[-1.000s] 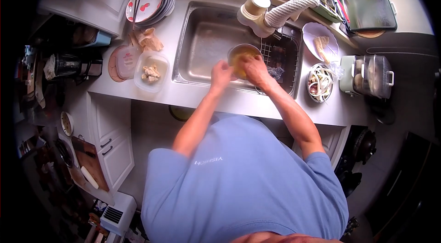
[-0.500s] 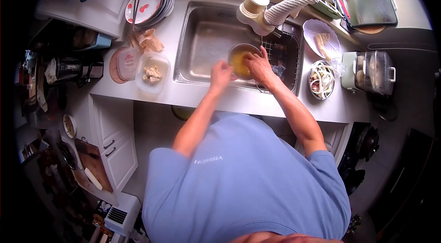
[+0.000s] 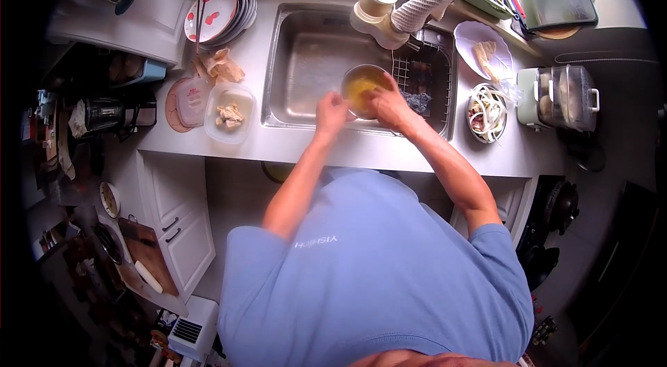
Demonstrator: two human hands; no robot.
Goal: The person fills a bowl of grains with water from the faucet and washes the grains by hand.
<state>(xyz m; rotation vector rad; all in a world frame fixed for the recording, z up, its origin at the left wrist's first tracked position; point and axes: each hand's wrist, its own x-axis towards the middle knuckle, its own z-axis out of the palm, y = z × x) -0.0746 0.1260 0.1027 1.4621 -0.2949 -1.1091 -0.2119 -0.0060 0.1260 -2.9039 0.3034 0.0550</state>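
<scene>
A round metal bowl [image 3: 345, 82] with yellow contents [image 3: 361, 91] is held over the front of the sink, near the basin's divide. My left hand [image 3: 333, 115] is closed at the bowl's left rim, its fingers pinched together there. From the right, my right hand [image 3: 393, 109] reaches over the rim, with its fingers down in the yellow contents. Those fingers are partly hidden and blurred, so whether they hold anything does not show. Behind the bowl, the faucet with its ribbed white hose [image 3: 432, 4] leans over the sink [image 3: 306, 54].
Left of the sink are a plastic container with pale pieces [image 3: 230, 117], crumpled brown paper [image 3: 222, 65] and stacked plates [image 3: 212, 14]. To the right stand a bowl of sliced white food [image 3: 487, 117], a lilac plate [image 3: 467, 44] and a steamer-like appliance [image 3: 556, 99]. A wire rack [image 3: 436, 65] sits in the right basin.
The view has shifted slightly. My right hand's fingers have moved within the bowl, while my left hand stays at its rim.
</scene>
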